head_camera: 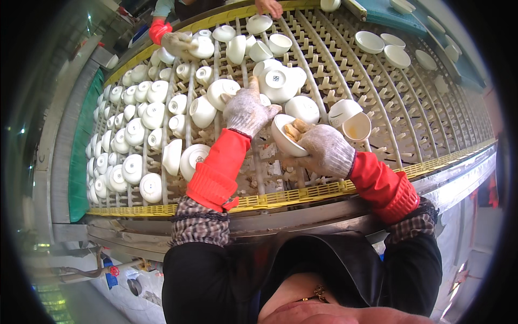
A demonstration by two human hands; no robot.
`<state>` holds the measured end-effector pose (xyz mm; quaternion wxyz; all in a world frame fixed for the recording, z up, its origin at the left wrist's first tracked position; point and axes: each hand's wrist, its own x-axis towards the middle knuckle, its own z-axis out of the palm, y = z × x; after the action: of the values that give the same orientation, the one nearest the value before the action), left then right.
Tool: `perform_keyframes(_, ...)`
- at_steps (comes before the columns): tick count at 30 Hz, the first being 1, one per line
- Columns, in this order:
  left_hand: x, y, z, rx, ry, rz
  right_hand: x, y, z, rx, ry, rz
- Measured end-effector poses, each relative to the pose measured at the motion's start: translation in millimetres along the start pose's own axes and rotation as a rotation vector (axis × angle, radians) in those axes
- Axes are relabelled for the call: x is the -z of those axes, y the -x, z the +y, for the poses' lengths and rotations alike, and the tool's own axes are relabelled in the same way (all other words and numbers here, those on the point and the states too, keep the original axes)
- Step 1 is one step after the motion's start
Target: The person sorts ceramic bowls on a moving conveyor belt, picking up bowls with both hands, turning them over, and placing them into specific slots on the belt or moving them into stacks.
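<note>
Both my hands wear whitish knit gloves and red cuffs over a pegged dishwasher conveyor (pixel 323 77). My right hand (pixel 325 150) grips a white bowl (pixel 286 135), its fingers inside the rim. My left hand (pixel 249 111) is spread among the bowls, thumb out toward the right, near an overturned white bowl (pixel 223 94); whether it touches that bowl I cannot tell. Beyond it lies a larger upside-down bowl (pixel 278 83). Just past my right hand are a round white bowl (pixel 302 109) and a tilted cup (pixel 357 126) with a yellowish residue inside.
Many upturned bowls (pixel 134 131) fill the conveyor's left side before a green curtain (pixel 85 154). A co-worker's gloved hand (pixel 178 44) touches bowls at the far edge; their other hand (pixel 269 7) is near a dish. Plates (pixel 369 42) lie far right. A yellow edge (pixel 291 197) runs nearest me.
</note>
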<state>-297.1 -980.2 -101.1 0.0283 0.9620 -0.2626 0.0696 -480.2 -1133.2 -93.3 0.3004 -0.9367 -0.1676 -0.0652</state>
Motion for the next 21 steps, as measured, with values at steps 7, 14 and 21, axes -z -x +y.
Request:
perform_keyframes(7,23,9,-13,0.209,0.824,-0.16,4,1,10,-0.192,-0.158,-0.126)
perform_keyframes(14,26,63,-77,0.233,0.714,-0.075,21,7,-4,-0.529,-0.933,0.026)
perform_keyframes(21,46,94,-64,0.138,0.358,0.381,20,-12,14,-0.337,-0.532,0.143)
